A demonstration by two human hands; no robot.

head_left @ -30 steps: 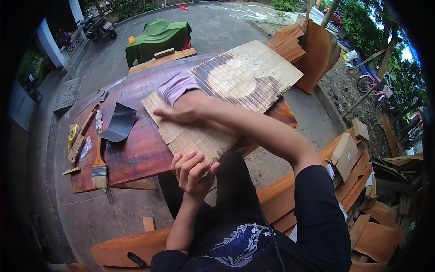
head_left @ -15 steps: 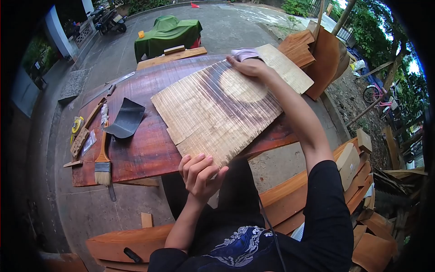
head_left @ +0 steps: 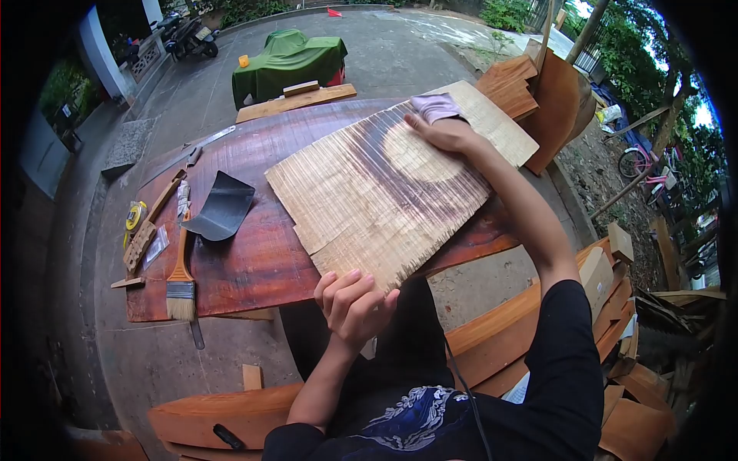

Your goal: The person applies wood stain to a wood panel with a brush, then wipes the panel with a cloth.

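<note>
A pale wooden board [head_left: 346,184] with a dark stain and a light round patch lies slantwise over the reddish table [head_left: 231,269]. My left hand [head_left: 355,303] grips its near corner, fingers over the top face and thumb at the edge. At the far side, my right hand [head_left: 446,132] presses a folded pale-purple sheet [head_left: 440,106] flat on the board, beside the light patch. The board's near edge is rough and jagged. To the left stand a bent dark metal sheet [head_left: 221,206] and a paintbrush [head_left: 181,288] with an orange handle.
A handsaw [head_left: 207,140], a tape measure [head_left: 135,215] and wooden tools [head_left: 141,246] lie along the table's left side. Cut boards [head_left: 492,323] are stacked at the right, near my legs. Beyond the table, a green cover [head_left: 292,61] drapes a bulky object.
My right hand and the folded sheet have shifted slightly right and down in view. The board, my left hand and the table also appear a little lower and further right.
</note>
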